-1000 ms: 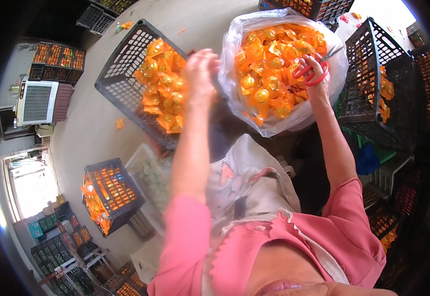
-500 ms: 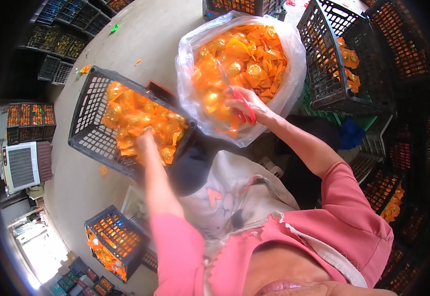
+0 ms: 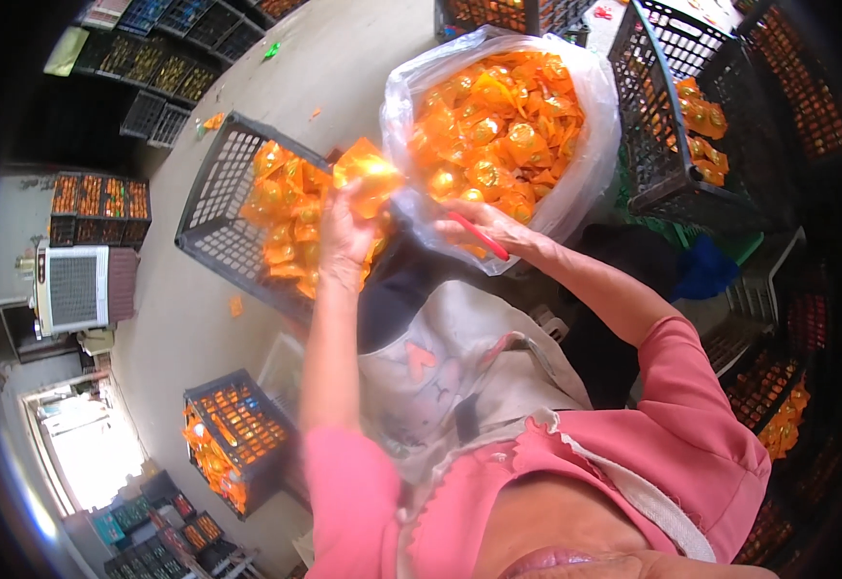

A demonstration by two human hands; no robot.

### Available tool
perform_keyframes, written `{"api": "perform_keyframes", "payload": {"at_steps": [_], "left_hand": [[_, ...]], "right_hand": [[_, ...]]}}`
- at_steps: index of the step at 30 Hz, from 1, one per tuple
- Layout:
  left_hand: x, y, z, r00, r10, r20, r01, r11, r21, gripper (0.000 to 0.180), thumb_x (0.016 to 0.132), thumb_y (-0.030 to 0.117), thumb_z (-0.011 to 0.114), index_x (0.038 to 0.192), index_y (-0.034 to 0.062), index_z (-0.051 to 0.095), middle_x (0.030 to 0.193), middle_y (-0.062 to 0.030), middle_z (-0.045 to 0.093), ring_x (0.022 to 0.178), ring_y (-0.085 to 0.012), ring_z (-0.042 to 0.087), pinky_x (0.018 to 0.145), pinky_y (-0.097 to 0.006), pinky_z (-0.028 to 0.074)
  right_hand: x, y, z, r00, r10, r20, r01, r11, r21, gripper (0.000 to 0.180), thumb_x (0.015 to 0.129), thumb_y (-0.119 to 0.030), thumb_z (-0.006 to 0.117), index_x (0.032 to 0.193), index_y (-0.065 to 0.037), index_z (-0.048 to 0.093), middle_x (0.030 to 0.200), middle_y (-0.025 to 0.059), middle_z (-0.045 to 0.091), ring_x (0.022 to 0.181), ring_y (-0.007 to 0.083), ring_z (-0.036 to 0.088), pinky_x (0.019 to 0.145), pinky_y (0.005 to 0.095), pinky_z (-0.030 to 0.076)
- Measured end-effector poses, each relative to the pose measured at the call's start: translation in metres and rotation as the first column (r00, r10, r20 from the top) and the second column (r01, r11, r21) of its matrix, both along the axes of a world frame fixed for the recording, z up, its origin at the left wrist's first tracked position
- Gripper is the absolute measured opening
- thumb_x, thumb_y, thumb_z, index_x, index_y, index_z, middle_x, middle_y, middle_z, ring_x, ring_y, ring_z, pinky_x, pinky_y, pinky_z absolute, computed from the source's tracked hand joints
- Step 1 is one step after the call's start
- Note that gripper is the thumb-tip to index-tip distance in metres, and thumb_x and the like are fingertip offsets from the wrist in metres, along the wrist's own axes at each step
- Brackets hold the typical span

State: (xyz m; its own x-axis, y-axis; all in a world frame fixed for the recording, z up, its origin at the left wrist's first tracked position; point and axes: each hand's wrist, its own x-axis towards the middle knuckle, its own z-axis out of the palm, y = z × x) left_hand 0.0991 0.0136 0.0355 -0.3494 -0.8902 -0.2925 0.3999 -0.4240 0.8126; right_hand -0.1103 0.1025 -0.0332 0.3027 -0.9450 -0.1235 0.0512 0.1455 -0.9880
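My left hand (image 3: 346, 236) is closed on a shiny orange film-wrapped packet (image 3: 368, 174), lifted between a black plastic crate (image 3: 210, 183) and a clear plastic bag (image 3: 602, 101). More such packets (image 3: 290, 198) lie heaped in the tilted crate just left of it. In my right hand (image 3: 498, 230) are red-handled scissors (image 3: 479, 236), at the near edge of the bag; their blades are hard to make out. Round orange packets (image 3: 522, 140) fill the bag, which stands with its mouth wide open.
A black crate (image 3: 676, 179) with a few packets stands at the right of the bag. Another packed crate (image 3: 242, 425) is at the lower left. Stacked crates (image 3: 102, 207) and an air cooler (image 3: 78, 285) line the left side. Scraps of orange film (image 3: 236, 306) lie on the floor.
My left hand has come up out of the crate toward the bag with a packet. My right hand has drawn down with the scissors to the bag's near edge. The view has shifted slightly.
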Motion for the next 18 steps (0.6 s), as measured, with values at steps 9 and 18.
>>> {"api": "perform_keyframes", "payload": {"at_steps": [9,18], "left_hand": [[-0.067,0.008,-0.009,0.991,0.115,-0.072,-0.112,0.993,0.045,0.037,0.084,0.022,0.064,0.116,0.0079,0.053,0.111,-0.0068,0.058,0.098,-0.0212,0.056,0.081,-0.039,0.050],[-0.063,0.002,-0.018,0.996,-0.056,-0.074,0.050,0.996,-0.079,0.041,0.083,0.012,0.064,0.121,0.0072,0.050,0.112,-0.0084,0.059,0.102,-0.0241,0.060,0.081,-0.042,0.055]], "right_hand": [[-0.019,0.001,0.029,0.940,-0.276,-0.201,0.227,0.946,-0.233,0.037,0.085,-0.039,0.062,0.088,-0.002,0.061,0.062,0.0117,0.055,0.056,0.0180,0.052,0.052,0.0340,0.043],[-0.048,-0.010,0.045,0.908,-0.240,-0.344,0.140,0.947,-0.290,0.042,0.083,-0.041,0.064,0.093,0.000,0.061,0.072,0.0151,0.061,0.064,0.0236,0.060,0.060,0.0340,0.047]]}}
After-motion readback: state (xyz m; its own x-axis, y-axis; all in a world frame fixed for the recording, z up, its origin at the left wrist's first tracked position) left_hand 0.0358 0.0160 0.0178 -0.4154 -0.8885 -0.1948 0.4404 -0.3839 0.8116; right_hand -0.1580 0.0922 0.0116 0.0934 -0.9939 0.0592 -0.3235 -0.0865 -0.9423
